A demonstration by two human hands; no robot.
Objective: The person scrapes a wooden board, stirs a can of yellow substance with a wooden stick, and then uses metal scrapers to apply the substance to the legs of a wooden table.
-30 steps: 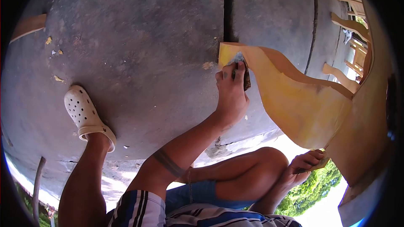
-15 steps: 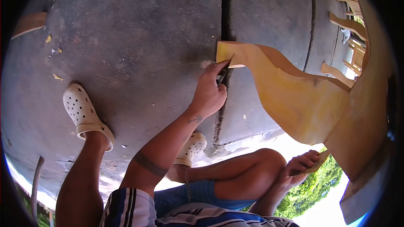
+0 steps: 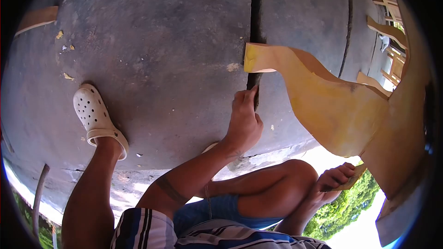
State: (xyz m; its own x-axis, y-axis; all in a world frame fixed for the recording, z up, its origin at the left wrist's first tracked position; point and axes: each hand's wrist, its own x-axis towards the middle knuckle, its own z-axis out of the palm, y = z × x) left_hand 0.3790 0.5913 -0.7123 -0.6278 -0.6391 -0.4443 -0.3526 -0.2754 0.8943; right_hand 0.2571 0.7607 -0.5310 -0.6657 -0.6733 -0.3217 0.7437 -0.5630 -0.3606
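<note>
My left hand (image 3: 247, 117) is closed around a small dark tool, mostly hidden by the fingers and seen against the dark floor gap. It sits just below the squared end of a curved wooden leg (image 3: 330, 103), apart from it. Yellowish filler-like smears mark the leg's face and end. My right hand (image 3: 336, 179), near my raised knee at the lower right, grips a thin flat tan board (image 3: 354, 177) by its edge. The board is beneath the wide part of the leg, where it joins a larger wooden panel (image 3: 392, 157).
Dark concrete floor (image 3: 161, 41) with long gaps (image 3: 256, 14) lies around me. My foot in a white clog (image 3: 94, 113) is at the left. More curved wooden legs (image 3: 387, 32) and slatted furniture stand at the upper right. A wood piece (image 3: 39, 18) lies upper left.
My left hand has drawn back from the leg's end, toward my body, with the dark tool still held. My right hand keeps its hold on the board. The whole view shifts slightly.
</note>
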